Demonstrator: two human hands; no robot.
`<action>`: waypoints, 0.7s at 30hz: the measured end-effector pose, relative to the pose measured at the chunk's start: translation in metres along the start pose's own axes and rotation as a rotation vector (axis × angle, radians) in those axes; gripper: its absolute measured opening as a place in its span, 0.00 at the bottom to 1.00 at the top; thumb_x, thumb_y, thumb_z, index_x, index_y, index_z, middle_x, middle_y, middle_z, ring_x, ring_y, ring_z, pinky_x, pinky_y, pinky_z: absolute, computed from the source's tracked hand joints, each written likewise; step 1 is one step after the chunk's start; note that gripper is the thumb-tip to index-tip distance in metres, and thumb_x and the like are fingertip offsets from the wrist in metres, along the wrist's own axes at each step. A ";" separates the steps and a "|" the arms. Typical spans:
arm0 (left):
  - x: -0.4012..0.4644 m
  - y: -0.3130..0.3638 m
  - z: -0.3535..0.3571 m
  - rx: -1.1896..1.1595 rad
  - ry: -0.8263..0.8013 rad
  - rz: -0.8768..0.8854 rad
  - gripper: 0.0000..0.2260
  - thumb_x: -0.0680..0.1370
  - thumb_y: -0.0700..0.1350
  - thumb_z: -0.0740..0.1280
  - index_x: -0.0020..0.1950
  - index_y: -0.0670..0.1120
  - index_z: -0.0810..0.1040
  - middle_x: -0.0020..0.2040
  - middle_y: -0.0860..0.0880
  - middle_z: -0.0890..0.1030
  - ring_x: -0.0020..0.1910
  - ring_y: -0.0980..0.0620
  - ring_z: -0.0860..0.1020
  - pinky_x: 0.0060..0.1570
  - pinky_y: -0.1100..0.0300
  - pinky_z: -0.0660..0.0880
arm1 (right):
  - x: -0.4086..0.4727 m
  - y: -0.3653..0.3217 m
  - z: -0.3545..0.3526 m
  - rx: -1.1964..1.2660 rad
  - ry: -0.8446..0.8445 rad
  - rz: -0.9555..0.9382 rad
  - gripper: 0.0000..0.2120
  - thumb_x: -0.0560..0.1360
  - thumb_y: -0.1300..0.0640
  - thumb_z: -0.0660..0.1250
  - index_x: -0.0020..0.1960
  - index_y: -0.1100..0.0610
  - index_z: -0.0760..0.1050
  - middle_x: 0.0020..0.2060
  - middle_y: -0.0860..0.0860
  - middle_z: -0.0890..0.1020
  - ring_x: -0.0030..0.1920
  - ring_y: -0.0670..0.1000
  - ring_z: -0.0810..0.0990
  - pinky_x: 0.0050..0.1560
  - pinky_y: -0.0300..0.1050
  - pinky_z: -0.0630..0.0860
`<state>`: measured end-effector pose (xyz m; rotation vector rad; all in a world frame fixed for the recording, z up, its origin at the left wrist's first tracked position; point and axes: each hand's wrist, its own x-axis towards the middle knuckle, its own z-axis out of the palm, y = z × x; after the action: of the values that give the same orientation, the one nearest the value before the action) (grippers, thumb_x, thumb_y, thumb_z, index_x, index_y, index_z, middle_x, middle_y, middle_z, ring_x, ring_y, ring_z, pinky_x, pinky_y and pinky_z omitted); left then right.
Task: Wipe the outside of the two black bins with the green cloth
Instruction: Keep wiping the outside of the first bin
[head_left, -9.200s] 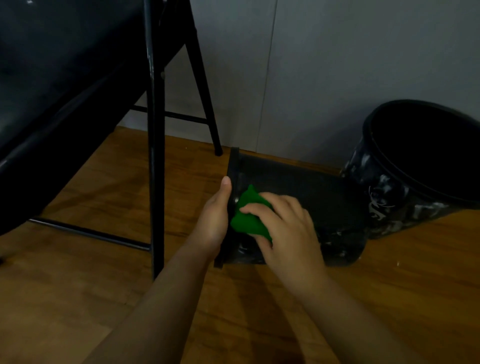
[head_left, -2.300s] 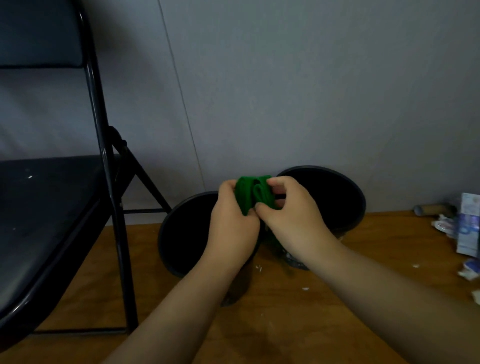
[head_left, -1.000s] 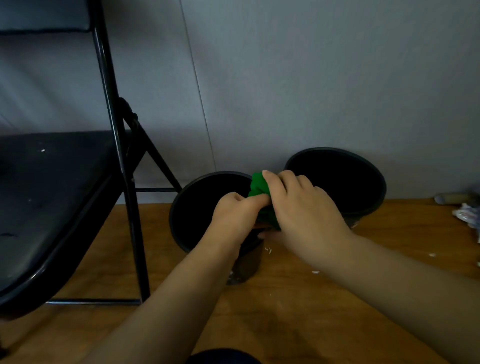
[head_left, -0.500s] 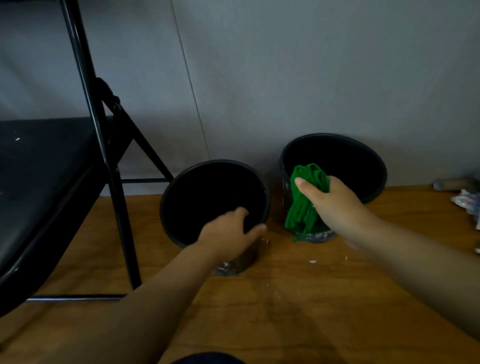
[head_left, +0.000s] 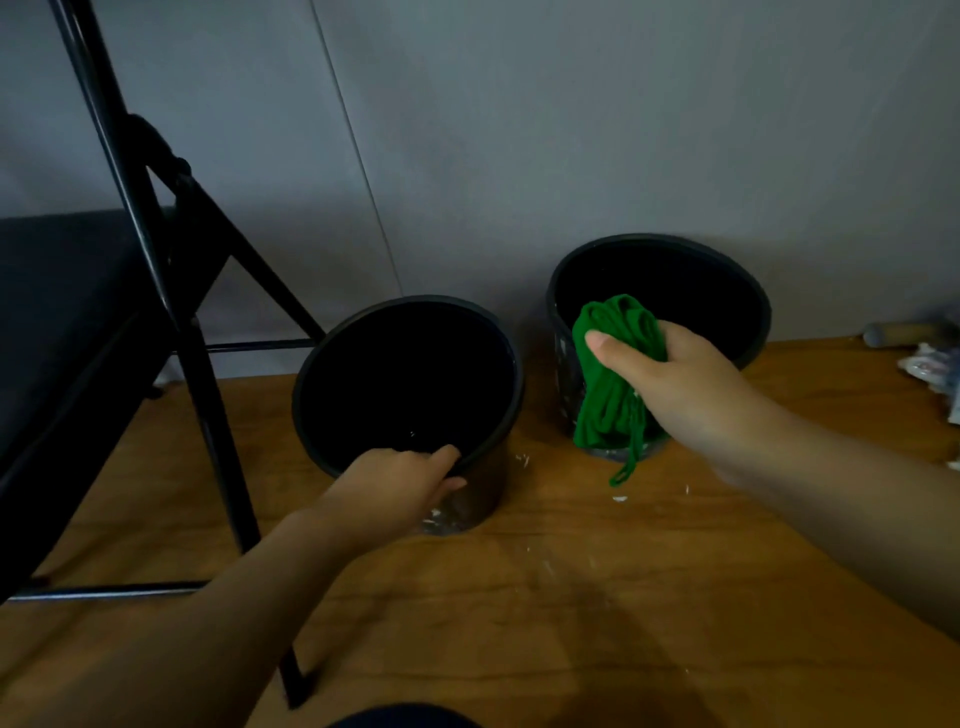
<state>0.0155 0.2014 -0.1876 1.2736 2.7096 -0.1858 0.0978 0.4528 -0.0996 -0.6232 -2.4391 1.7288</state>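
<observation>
Since my right hand (head_left: 670, 384) has the green cloth (head_left: 613, 374) bunched in its fingers against the near wall of the right bin (head_left: 748, 291) at 1 o'clock, I'd wipe there, while my left hand (head_left: 400, 483) grips the left bin (head_left: 322, 364) rim at 11.

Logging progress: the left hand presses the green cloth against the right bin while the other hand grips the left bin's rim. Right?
Not quite. The head view shows the right hand pressing the cloth against the right bin; the left hand grips the left bin's rim.
</observation>
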 end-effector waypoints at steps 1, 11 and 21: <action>-0.003 -0.001 0.001 0.034 0.025 -0.009 0.15 0.84 0.58 0.50 0.64 0.52 0.68 0.42 0.53 0.81 0.37 0.55 0.80 0.35 0.61 0.76 | -0.001 -0.001 0.000 -0.022 -0.004 -0.021 0.15 0.76 0.41 0.65 0.57 0.50 0.76 0.49 0.47 0.82 0.48 0.46 0.80 0.47 0.43 0.76; -0.010 -0.025 -0.050 -1.002 0.399 -0.487 0.11 0.83 0.52 0.59 0.50 0.47 0.77 0.43 0.45 0.81 0.40 0.47 0.81 0.40 0.51 0.80 | -0.003 0.002 0.007 -0.161 -0.010 -0.146 0.28 0.73 0.43 0.69 0.69 0.50 0.67 0.54 0.41 0.77 0.50 0.38 0.76 0.43 0.32 0.71; -0.023 -0.025 -0.016 -1.640 0.395 -0.989 0.16 0.83 0.55 0.59 0.57 0.45 0.79 0.48 0.43 0.85 0.46 0.42 0.84 0.44 0.50 0.79 | -0.002 0.007 0.018 -0.168 0.013 -0.177 0.22 0.75 0.42 0.65 0.66 0.48 0.69 0.51 0.41 0.78 0.50 0.40 0.76 0.47 0.38 0.72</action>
<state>0.0096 0.1713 -0.1663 -0.5160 2.1054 1.8121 0.0964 0.4382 -0.1120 -0.4161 -2.5613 1.4623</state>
